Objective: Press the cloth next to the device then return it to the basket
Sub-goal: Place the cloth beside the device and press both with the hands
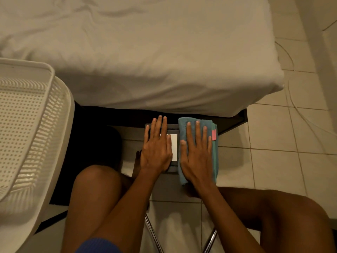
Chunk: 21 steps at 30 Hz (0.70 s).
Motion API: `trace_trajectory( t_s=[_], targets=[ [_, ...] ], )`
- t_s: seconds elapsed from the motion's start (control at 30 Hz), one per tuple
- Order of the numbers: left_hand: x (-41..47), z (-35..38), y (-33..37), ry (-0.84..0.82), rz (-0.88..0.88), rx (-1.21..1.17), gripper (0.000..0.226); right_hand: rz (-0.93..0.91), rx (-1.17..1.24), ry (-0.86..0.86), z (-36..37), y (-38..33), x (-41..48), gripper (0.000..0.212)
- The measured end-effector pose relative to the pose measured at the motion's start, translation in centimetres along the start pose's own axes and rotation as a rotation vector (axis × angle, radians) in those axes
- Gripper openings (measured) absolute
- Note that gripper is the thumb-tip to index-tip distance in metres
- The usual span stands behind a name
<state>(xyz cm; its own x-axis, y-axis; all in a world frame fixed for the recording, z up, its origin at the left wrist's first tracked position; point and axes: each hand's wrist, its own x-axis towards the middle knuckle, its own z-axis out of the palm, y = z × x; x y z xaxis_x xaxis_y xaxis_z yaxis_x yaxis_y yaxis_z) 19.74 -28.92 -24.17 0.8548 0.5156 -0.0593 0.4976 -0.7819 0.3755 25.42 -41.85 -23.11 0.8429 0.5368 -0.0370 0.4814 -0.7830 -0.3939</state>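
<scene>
- The cloth [198,150], a folded teal towel, lies on a small dark surface between the person's knees, with its long axis running away from the person toward the bed [145,61].
- A pink tag [213,134] sits on the cloth's right edge, near the far end.
- The device [173,147], a dark flat slab with a white rectangular panel, lies just beside the cloth on its left; their long edges appear to touch.
- The right hand [197,157] lies flat on the cloth, palm down, fingers spread slightly and pointing toward the bed; it grips nothing.
- The left hand [157,148] lies flat on the device, fingers extended and close together, covering most of its left half; it grips nothing.
- The basket [27,128], white perforated plastic, stands well apart to the left, on a pale rounded surface.
- Both bare knees flank the work surface; the left knee lies between the cloth and the basket.
- Chrome legs [155,234] show below the forearms, over a tiled floor [273,161].
</scene>
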Motion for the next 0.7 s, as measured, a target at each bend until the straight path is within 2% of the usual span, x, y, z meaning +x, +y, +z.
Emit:
trace_trajectory(
  t_s=[0.13,0.27,0.43,0.53,0.6,0.7],
  targets=[
    [-0.2,0.0,0.0,-0.007,-0.011,-0.010,0.058,0.049,-0.019,-0.008,0.6,-0.2,-3.5,0.059],
    [0.1,0.0,0.1,-0.002,-0.008,-0.002,0.059,0.024,-0.002,-0.013,-0.1,0.0,0.9,0.061],
    [-0.1,-0.1,0.0,-0.005,0.000,0.027,0.059,0.046,0.006,-0.025,0.1,-0.4,-2.9,0.062],
    [0.0,-0.1,0.2,-0.008,0.006,0.032,0.060,-0.021,-0.018,-0.051,-0.4,0.7,-0.3,0.063],
    [0.2,-0.1,0.2,-0.004,0.004,0.032,0.060,0.029,-0.026,-0.034,-0.9,1.3,1.5,0.063],
    [0.1,-0.2,0.0,-0.002,0.001,0.019,0.059,0.122,-0.085,-0.027,-0.4,0.8,-1.2,0.065]
  ],
)
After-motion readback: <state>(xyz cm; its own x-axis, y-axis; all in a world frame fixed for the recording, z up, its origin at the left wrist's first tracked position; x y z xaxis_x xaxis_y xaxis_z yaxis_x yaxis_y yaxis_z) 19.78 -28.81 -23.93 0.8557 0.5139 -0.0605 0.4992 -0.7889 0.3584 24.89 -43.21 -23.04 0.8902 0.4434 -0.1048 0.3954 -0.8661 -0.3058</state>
